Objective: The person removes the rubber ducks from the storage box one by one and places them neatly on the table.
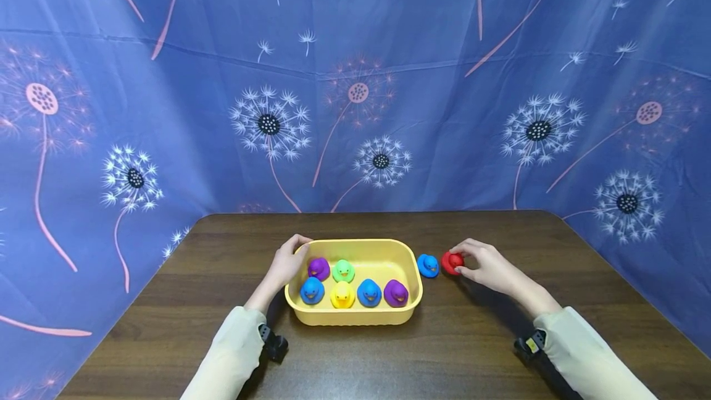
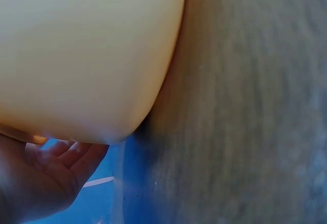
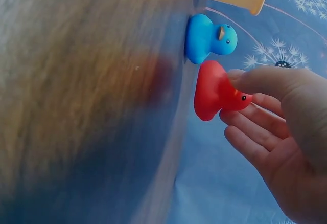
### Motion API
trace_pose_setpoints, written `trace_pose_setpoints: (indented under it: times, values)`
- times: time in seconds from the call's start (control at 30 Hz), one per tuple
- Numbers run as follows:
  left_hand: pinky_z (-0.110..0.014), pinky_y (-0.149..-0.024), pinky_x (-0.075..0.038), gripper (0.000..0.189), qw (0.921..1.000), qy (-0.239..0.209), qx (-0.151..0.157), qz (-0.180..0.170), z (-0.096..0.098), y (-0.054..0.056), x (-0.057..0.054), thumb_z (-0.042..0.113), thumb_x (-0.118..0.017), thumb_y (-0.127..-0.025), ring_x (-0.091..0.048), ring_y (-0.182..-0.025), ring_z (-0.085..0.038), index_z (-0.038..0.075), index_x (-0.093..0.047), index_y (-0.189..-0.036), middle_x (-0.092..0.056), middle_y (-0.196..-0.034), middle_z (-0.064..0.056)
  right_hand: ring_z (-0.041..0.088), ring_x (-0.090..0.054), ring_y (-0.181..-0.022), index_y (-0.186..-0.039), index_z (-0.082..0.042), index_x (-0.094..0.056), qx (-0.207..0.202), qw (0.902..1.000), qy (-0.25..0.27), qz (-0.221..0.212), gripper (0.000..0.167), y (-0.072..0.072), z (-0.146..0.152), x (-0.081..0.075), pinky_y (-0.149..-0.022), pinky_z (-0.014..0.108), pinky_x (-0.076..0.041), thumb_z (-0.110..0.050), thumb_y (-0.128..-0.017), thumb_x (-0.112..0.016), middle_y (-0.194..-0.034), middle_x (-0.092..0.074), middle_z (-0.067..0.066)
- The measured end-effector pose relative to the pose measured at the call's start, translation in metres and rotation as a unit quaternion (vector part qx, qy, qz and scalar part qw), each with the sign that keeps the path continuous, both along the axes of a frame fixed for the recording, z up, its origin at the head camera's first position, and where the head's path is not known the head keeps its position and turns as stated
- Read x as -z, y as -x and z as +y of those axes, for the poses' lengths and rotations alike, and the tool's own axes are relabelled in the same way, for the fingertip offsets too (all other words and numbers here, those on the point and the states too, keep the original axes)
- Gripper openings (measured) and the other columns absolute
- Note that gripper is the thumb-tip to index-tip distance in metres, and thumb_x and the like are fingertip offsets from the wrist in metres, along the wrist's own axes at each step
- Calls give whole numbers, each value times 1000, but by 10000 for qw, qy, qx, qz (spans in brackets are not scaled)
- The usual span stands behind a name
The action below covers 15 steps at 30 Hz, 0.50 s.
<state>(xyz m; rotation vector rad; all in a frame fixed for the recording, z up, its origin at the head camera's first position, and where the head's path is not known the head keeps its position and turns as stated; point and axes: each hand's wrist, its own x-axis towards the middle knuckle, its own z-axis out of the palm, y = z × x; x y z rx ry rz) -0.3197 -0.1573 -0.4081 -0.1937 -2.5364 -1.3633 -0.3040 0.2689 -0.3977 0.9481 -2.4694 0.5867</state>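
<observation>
My right hand [image 1: 489, 266] pinches a red rubber duck [image 1: 453, 262] between thumb and fingers, right of the tub. In the right wrist view the red duck [image 3: 212, 91] appears tilted and slightly above the table. A blue rubber duck [image 1: 428, 266] stands between it and the yellow tub [image 1: 355, 318]. At the tub's far left corner my left hand [image 1: 286, 264] grips the rim. Its fingers [image 2: 84, 160] show behind the tub wall in the left wrist view. Inside the tub are purple ducks [image 1: 396, 293], blue ducks [image 1: 369, 292], a green duck [image 1: 343, 271] and a yellow duck [image 1: 342, 295].
All of this stands on a dark brown wooden table [image 1: 355, 363]. A blue cloth with dandelion prints [image 1: 355, 29] hangs behind the table and at its sides. Each wrist wears a small black camera [image 1: 274, 344].
</observation>
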Motion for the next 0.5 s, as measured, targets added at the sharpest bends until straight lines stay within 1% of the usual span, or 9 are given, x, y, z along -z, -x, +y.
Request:
trace_pose_setpoints:
  times: [0.27, 0.5]
  values:
    - [-47, -95, -41, 17, 10000, 8, -11, -34, 0, -2, 0, 12, -52, -94, -57, -112, -32, 6, -63, -105, -66, -113, -14, 19, -65, -79, -97, 1, -65, 144, 9988, -107, -460, 28, 0, 1, 3, -71, 33, -53, 3, -71, -74, -91, -64, 5]
    - [-47, -94, -41, 17, 10000, 48, 32, -44, 0, -1, 0, 12, -52, -94, -56, -114, -32, 6, -63, -106, -65, -115, -14, 21, -66, -81, -97, 0, -65, 230, 9977, -126, -625, 29, 2, 3, 5, -72, 35, -54, 2, -71, -75, -93, -64, 6]
